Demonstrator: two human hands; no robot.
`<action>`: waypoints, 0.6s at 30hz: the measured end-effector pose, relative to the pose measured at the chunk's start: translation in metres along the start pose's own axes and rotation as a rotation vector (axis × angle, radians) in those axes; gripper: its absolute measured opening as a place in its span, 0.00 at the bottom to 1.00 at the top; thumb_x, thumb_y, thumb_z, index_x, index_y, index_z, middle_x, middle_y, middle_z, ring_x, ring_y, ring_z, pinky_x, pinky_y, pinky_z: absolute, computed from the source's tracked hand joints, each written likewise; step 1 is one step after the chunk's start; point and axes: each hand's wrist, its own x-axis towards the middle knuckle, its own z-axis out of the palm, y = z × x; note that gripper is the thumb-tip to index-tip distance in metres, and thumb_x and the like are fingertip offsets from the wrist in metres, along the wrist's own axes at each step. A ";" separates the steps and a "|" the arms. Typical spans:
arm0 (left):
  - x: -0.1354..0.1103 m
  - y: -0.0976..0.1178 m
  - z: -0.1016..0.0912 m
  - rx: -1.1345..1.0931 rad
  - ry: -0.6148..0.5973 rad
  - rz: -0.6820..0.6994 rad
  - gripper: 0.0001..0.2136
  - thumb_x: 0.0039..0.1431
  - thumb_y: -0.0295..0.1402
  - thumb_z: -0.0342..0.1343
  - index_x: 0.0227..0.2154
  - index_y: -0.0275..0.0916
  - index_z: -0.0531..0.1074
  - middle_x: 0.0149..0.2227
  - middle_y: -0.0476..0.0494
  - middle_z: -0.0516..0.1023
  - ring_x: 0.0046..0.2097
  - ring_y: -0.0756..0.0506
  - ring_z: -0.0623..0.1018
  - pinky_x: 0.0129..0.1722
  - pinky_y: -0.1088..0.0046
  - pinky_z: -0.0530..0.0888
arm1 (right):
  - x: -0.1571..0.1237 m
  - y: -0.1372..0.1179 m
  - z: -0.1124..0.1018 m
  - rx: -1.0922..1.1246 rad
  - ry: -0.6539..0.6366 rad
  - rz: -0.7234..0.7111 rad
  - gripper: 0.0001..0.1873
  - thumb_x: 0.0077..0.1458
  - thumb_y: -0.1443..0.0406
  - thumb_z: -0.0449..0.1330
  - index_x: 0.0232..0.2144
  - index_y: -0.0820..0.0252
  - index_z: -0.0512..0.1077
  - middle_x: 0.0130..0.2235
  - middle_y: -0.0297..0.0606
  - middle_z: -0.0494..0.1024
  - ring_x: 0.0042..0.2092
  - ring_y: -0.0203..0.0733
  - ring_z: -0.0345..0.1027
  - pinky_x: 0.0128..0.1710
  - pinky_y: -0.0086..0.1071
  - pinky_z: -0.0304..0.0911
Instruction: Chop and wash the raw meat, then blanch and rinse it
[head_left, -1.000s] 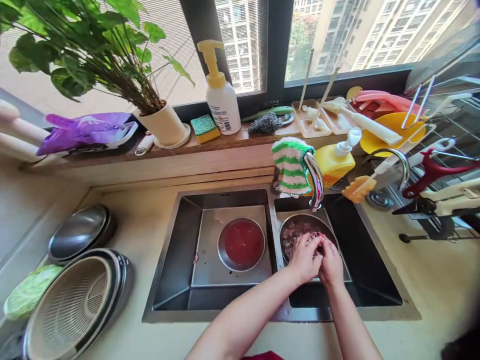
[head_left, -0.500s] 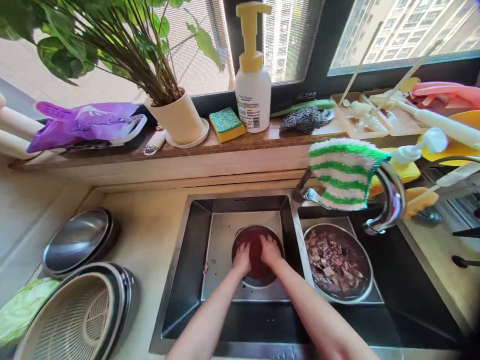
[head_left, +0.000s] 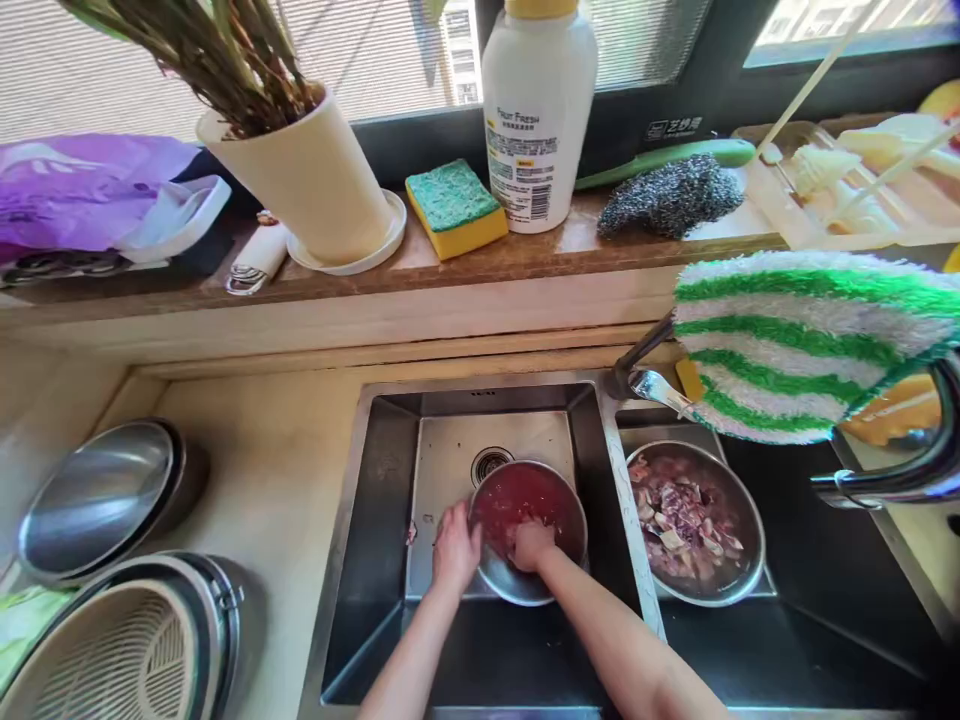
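A round metal bowl point(head_left: 495, 572) of cloudy red water point(head_left: 517, 495) stands in the left sink basin, slightly tilted. My left hand point(head_left: 456, 550) is at its left rim, the fingers along the outside and the thumb side against the edge. Inside the bowl, my right hand point(head_left: 534, 545) dips into the water near the front with its fingers curled. The fingertips are under the surface, and what they hold is hidden. In the right basin sits a second metal bowl point(head_left: 759, 545) with purplish-brown cut pieces point(head_left: 694, 525) in liquid.
A drain point(head_left: 491, 463) shows behind the bowl. Over the faucet point(head_left: 900, 480) hangs a green-striped cloth point(head_left: 795, 345). Stacked metal bowls point(head_left: 97, 500) and a strainer basket point(head_left: 112, 660) stand left. On the sill are a plant pot point(head_left: 322, 180), a sponge point(head_left: 456, 215) and a white bottle point(head_left: 538, 120).
My left hand has come out of the water to the bowl's left rim. My right hand has curled and moved toward the front. The bowl has shifted, uncovering the drain. The view has moved closer.
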 end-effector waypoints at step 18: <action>-0.066 0.014 -0.010 -0.659 -0.250 -0.454 0.15 0.47 0.25 0.53 0.41 0.37 0.68 0.20 0.49 0.75 0.17 0.48 0.73 0.17 0.71 0.72 | -0.102 0.000 -0.030 0.371 -0.191 -0.125 0.12 0.50 0.69 0.53 0.35 0.58 0.74 0.19 0.29 0.71 0.20 0.33 0.63 0.25 0.27 0.64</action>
